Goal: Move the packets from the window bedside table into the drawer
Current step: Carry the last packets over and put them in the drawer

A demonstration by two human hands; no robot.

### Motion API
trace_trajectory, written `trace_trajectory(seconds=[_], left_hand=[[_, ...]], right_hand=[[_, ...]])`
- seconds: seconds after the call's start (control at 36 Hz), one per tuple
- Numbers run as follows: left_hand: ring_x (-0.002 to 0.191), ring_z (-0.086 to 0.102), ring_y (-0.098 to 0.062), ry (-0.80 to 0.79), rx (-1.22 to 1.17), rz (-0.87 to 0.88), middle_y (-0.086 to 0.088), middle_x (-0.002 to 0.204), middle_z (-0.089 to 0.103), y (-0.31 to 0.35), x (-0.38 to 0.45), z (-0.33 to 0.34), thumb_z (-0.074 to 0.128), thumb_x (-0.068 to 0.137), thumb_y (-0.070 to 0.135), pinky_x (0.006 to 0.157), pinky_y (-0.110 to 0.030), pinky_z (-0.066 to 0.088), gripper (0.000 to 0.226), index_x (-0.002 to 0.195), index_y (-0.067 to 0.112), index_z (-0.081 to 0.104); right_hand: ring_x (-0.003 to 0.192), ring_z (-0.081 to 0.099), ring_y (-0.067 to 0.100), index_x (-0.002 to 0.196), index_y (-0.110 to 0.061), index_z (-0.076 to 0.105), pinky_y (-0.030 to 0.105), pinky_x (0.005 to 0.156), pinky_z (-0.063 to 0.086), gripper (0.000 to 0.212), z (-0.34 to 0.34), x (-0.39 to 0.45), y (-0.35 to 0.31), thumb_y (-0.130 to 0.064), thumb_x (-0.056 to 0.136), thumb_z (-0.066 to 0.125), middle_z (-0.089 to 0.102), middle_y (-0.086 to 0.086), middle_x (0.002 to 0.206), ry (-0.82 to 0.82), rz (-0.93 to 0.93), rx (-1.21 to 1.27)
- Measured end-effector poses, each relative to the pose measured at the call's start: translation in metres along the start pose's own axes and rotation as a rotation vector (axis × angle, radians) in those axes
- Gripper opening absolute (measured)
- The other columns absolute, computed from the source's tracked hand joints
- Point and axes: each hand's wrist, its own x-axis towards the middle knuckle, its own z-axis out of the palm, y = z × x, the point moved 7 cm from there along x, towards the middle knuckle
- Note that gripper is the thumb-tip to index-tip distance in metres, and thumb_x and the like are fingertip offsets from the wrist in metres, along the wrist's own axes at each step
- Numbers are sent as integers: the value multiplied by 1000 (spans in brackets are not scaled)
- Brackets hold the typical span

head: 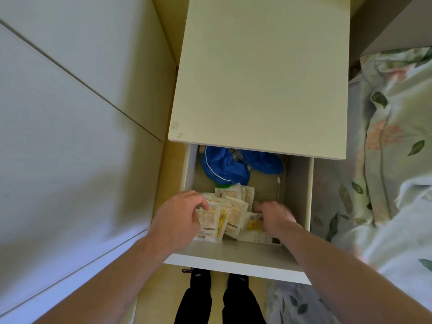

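The cream bedside table [264, 73] has its drawer [236, 260] pulled out toward me. A heap of several white and yellow packets [230, 208] lies in the drawer's front half. My left hand [181, 218] rests on the left side of the heap, fingers curled over the packets' edge. My right hand [275, 217] is inside the drawer at the heap's right side, fingers bent down onto a packet with a yellow patch [253, 224]. The tabletop itself is bare.
A blue cloth item [224, 167] and a white cable [278, 183] lie in the drawer's back. White wardrobe panels [70, 136] stand close on the left. A floral quilt [395, 148] covers the bed on the right. My legs and dark shoes [219, 298] stand below the drawer front.
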Motion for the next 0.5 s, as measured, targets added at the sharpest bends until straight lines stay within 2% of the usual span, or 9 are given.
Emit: trace_trajectory(seconds=[0.11, 0.14, 0.22, 0.33, 0.42, 0.5], left_hand=[[104, 53, -3, -14, 6, -11, 17, 114, 64, -2, 2, -2, 57, 93, 4, 82, -24, 58, 28, 95, 31, 64], [104, 53, -2, -19, 3, -16, 17, 115, 65, -3, 2, -3, 59, 93, 4, 82, -24, 58, 28, 94, 33, 62], [104, 55, -2, -26, 8, -40, 17, 115, 65, -8, 3, -5, 63, 92, 8, 78, -20, 58, 30, 90, 37, 57], [107, 58, -7, -18, 18, -63, 17, 118, 65, -11, 3, -6, 61, 93, 8, 77, -18, 57, 24, 93, 32, 63], [108, 57, -5, -8, 29, -64, 18, 119, 65, -12, 2, -7, 56, 94, 6, 83, -21, 54, 28, 98, 32, 66], [106, 55, -3, -23, 29, -64, 18, 118, 65, -14, 1, -3, 55, 95, 7, 82, -18, 52, 28, 98, 33, 66]], right_hand=[[82, 61, 8, 91, -37, 65, 27, 74, 53, 10, -17, -7, 9, -31, 89, 73, 65, -10, 90, -31, 2, 23], [82, 62, 7, 95, -36, 67, 27, 74, 55, 8, -20, -9, 12, -34, 89, 73, 66, -11, 91, -47, 2, 48], [86, 67, 6, 112, -32, 70, 26, 75, 59, 23, -25, -11, 15, -38, 90, 71, 70, -11, 101, -85, 18, 191], [90, 68, 6, 122, -26, 68, 17, 68, 54, 29, -24, -14, -2, -30, 94, 68, 70, -11, 103, -70, 10, 430], [89, 69, 7, 119, -26, 70, 20, 71, 55, 24, -11, -11, -25, -27, 95, 67, 71, -10, 101, -69, 15, 538], [86, 69, 10, 115, -27, 69, 28, 74, 60, 23, 5, -5, -35, -30, 92, 67, 71, -7, 99, -3, 88, 569]])
